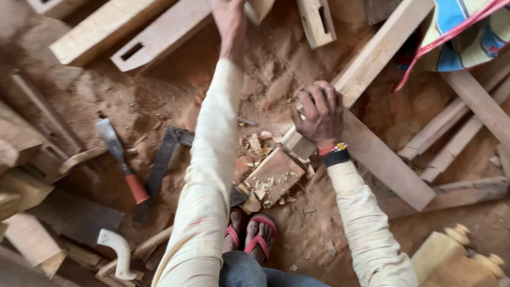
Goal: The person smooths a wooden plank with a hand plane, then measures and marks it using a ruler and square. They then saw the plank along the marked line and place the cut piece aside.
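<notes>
Fingers of the right hand are curled tight round the end of a long plank that runs off toward 1 o'clock. The left hand is stretched out at 12 o'clock with its fingers closed on a pale wood block, though the frame cuts most of that off.

Biggest stuff first: the plank, with another plank lying just under the right wrist and running to 4 o'clock, then a mortised beam at 11 o'clock. Between the arms sits a flat wood block with chips scattered on it. A steel square lies just left of the left sleeve, with a red-handled chisel beside it at 9 o'clock. Red sandals sit at 6 o'clock.

No boxes or bins in view, just sawdust floor.
</notes>
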Demonstrator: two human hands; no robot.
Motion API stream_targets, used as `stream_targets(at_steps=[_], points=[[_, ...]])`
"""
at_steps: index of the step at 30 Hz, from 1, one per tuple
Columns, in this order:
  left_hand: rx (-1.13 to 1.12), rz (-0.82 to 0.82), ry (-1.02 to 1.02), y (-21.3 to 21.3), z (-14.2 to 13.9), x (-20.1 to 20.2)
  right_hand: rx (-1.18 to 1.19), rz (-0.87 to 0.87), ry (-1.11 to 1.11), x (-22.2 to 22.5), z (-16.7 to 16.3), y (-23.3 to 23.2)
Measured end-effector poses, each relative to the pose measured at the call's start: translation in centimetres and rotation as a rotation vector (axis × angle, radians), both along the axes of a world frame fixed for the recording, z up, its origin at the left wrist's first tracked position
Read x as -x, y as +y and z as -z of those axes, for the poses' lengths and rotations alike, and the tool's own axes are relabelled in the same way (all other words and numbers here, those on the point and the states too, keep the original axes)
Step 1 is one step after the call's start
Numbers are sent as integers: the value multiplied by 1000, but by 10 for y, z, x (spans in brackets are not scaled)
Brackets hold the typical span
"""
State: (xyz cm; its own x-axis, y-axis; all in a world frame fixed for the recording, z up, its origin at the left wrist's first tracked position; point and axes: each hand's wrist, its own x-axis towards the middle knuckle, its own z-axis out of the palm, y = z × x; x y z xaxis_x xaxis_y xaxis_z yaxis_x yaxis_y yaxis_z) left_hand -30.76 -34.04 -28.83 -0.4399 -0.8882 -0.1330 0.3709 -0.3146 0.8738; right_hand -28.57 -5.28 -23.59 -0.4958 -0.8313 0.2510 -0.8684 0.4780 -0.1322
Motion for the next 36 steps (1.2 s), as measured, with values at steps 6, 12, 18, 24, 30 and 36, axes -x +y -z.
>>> stream_targets(at_steps=[6,12,18,24,30,36], points=[[-203,240,298,-83,-33,-139,-59,-65,75,5,18,13],[386,-51,-264,-180,-112,-359,-63,-96,55,5,20,12],[536,-370,-858,-206,-171,-554,-46,-120,95,4,13,7],[376,-234,-1649,-212,-176,-621,-60,-38,115,1,17,10],[1163,-293,-1864,-203,-147,-512,-31,-34,123,0,17,7],[1334,493,-1327,-152,-79,-246,-8,-79,85,11,19,6]])
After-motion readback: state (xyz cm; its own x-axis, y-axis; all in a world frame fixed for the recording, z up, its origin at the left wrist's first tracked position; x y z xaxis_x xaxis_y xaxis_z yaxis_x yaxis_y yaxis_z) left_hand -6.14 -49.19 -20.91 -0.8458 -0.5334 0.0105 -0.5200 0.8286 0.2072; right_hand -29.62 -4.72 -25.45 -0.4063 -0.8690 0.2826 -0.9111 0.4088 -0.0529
